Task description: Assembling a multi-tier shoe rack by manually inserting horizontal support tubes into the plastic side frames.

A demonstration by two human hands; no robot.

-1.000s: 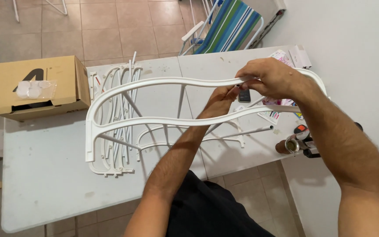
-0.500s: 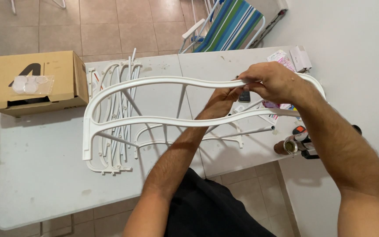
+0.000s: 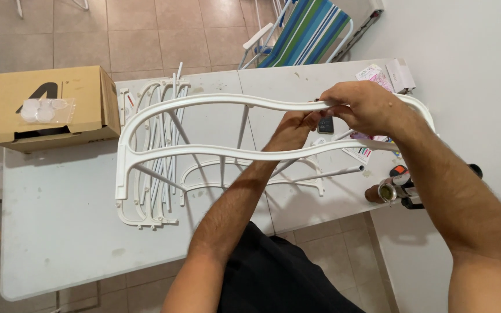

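Frame, white curved plastic, two-railed (image 3: 204, 153), held above grey table (image 3: 59, 232); upper rail pinched at 1 o'clock by right hand (image 3: 363, 107) and left hand (image 3: 294, 128). Risk: long unsupported end sagging, slipping. One tan cardboard box (image 3: 47, 107) at 10 o'clock; loose white rods (image 3: 158, 174) beneath, uncounted.

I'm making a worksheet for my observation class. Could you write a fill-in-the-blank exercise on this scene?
1. Both hands, the right hand and the left hand, grip the curved plastic frame, whose colour is ____.
2. The brown cardboard box sits at the table's ____ corner as pictured.
3. On the box lies a clear ____ of small white parts.
4. Beyond the grey-white table stands a folding ____ with blue and green stripes.

Missing words: white; upper left; bag; chair
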